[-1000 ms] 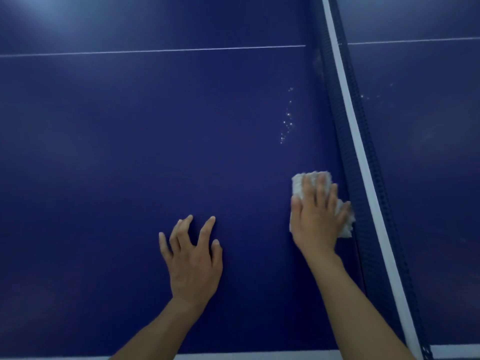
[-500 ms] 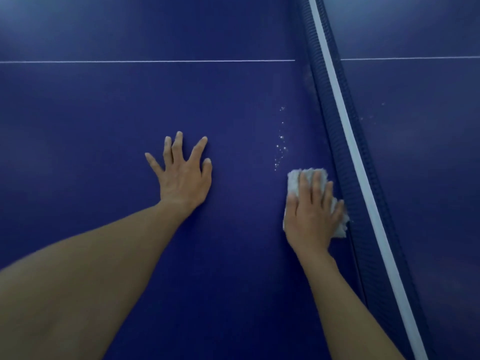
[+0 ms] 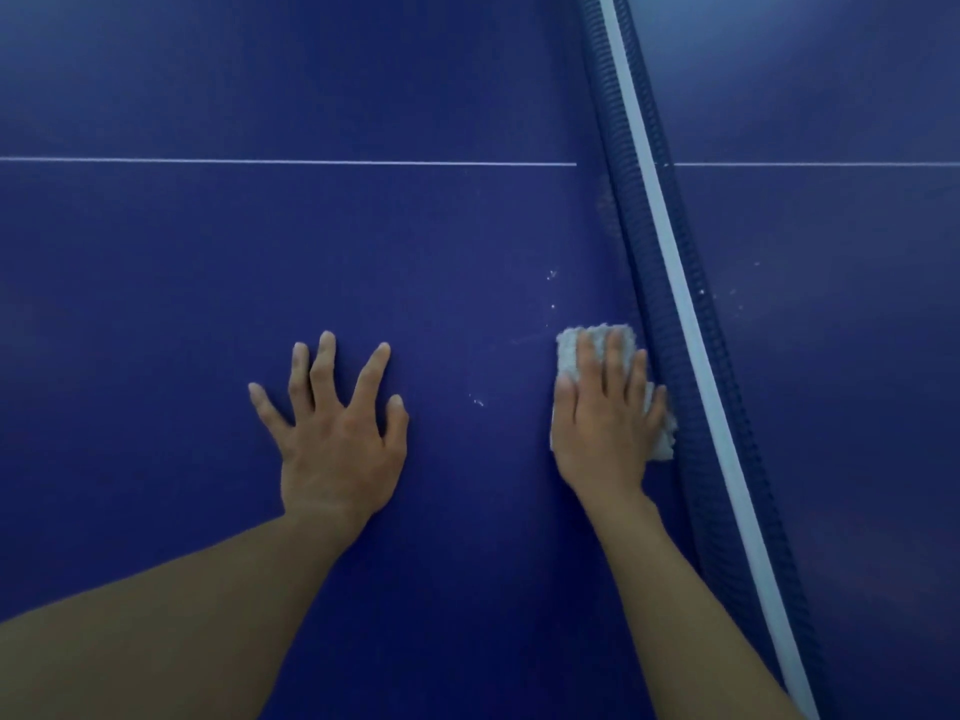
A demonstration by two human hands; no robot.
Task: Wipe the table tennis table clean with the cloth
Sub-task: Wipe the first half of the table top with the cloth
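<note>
Cloth (image 3: 571, 345) lies pressed flat under the straight fingers of right hand (image 3: 605, 423) on table (image 3: 208, 278), touching net (image 3: 670, 356), left hand (image 3: 337, 433) spread flat nearby; risk: edge snags net, or stroke scatters white specks (image 3: 551, 291) rather than collecting them.

text: none legible | brands, numbers, signs: none legible | surface: table tennis table (image 3: 363, 252)

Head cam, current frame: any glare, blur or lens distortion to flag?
Head view: pale glare on the table, upper right; net bows slightly, wide-angle distortion; dim even light, hardly any shadow by left hand or right hand; cloth slightly soft.
</note>
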